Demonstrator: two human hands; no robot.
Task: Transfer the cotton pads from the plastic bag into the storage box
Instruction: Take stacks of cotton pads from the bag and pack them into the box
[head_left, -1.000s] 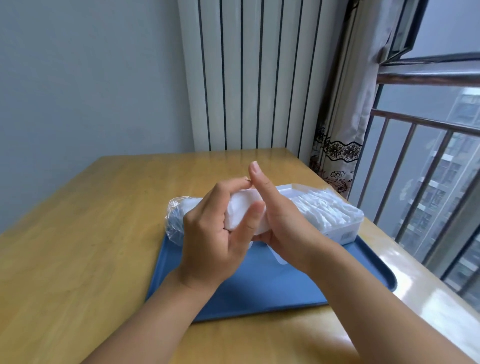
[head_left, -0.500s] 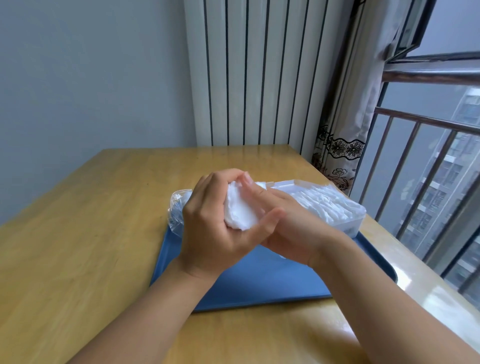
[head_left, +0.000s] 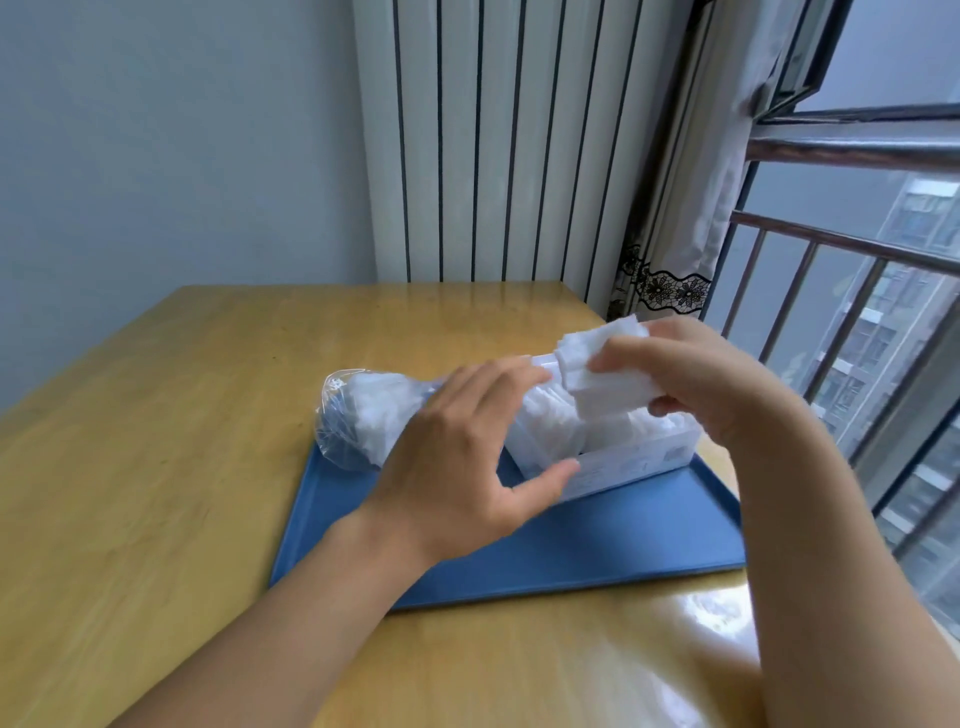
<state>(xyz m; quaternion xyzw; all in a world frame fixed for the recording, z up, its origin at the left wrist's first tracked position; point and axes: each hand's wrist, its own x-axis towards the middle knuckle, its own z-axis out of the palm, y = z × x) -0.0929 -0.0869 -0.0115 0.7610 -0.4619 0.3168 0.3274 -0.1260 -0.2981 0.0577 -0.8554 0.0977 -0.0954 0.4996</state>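
Observation:
A clear plastic bag (head_left: 353, 423) still holding white cotton pads lies at the blue tray's far left corner. The white storage box (head_left: 631, 467) sits on the tray to its right, with pads standing inside. My right hand (head_left: 701, 384) grips a stack of cotton pads (head_left: 602, 366) just above the box's open top. My left hand (head_left: 467, 462) hovers between bag and box with relaxed fingers, its thumb near the box's front left corner; whether it touches the box I cannot tell. It hides part of the bag's mouth.
The blue tray (head_left: 597, 551) rests on a wooden table (head_left: 156, 467). A white radiator (head_left: 493, 140) stands behind the table, a curtain (head_left: 691, 208) and a barred window (head_left: 857, 270) to the right.
Both hands held the stack of pads together in front of the bag. Now my right hand alone has carried it right, over the box, and my left hand has let go.

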